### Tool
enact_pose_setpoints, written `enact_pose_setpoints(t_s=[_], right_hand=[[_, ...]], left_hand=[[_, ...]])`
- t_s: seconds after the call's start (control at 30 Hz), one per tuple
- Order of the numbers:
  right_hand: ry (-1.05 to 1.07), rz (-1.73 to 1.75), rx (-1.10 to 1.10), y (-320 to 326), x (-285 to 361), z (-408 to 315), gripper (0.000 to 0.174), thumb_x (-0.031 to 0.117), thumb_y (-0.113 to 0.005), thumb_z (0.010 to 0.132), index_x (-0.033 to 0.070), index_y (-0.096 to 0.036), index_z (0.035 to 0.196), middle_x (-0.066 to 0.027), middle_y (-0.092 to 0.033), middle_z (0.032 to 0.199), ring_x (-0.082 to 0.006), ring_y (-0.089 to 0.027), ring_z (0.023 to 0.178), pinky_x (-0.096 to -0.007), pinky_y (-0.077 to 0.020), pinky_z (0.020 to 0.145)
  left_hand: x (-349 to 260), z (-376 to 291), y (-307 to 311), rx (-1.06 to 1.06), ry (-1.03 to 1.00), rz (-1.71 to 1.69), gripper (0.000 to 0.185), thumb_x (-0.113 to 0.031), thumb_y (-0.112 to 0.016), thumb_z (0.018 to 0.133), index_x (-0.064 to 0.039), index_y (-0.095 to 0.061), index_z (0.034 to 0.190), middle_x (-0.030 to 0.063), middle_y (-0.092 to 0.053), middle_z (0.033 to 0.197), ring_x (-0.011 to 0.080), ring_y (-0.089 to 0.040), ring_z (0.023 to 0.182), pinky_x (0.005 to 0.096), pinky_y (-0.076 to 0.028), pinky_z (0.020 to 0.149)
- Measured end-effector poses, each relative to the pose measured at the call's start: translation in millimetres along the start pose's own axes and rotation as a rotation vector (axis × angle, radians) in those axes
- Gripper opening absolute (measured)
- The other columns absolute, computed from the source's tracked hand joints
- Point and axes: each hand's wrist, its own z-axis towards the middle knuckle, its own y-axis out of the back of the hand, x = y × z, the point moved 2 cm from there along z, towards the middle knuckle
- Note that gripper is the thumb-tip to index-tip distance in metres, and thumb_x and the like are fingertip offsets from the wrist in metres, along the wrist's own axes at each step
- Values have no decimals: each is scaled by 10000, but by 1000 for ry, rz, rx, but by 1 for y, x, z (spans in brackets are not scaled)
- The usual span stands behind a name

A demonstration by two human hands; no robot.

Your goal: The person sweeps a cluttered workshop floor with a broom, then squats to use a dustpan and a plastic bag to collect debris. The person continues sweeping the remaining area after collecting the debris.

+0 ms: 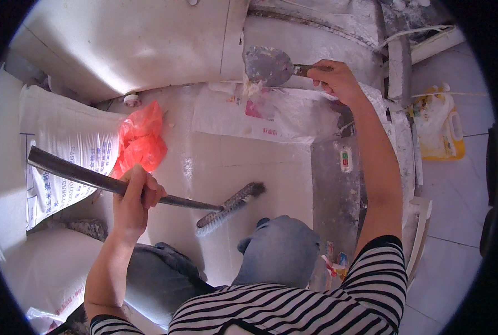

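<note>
My left hand point(135, 197) is closed around the dark handle point(79, 171) of a long-handled floor brush. The brush head point(228, 205), with pale bristles and a dark tuft at its far end, is down at the tiled floor point(270, 163). In my right hand point(337, 81) is the handle of a broad, stained scraper point(268, 66). Its rounded blade points left, above a white printed sack point(290, 121) that lies flat on the floor. Pale powdery residue shows around the blade and the sack, but whether the blade touches anything I cannot tell.
A full white printed sack point(71, 142) stands at the left, beside a red plastic bag point(144, 142). A large pale cabinet point(135, 46) borders the far side. At the right are a dusty metal frame point(332, 184) and a yellow-white jug point(439, 125).
</note>
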Motion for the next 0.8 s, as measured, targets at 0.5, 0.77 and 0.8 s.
enact_pose_setpoints(t_s=[0.5, 0.77, 0.8], right_hand=[[-228, 22, 3, -15, -33, 50, 302, 305, -769, 744, 38, -668, 841, -1, -565, 671, -54, -386, 487, -218, -298, 426], [-80, -22, -103, 32, -11, 24, 266, 294, -724, 801, 46, -634, 842, 4, -550, 684, -29, -367, 478, -192, -251, 408], [-68, 59, -163, 37, -19, 23, 268, 299, -722, 804, 51, -630, 845, 5, -551, 689, -30, -361, 478, -193, -248, 409]], left_hand=[[-1, -6, -5, -5, 25, 58, 420, -278, -404, 1013, -82, -463, 646, 5, -346, 465, 116, -336, 452, 320, -433, 611], [-1, -6, 0, 28, 29, 57, 417, -317, -425, 1008, -55, -539, 704, 4, -369, 474, 104, -383, 469, 285, -451, 617], [-1, -6, 0, 45, 20, 59, 415, -315, -428, 1007, -55, -540, 703, 6, -375, 475, 103, -384, 469, 286, -452, 616]])
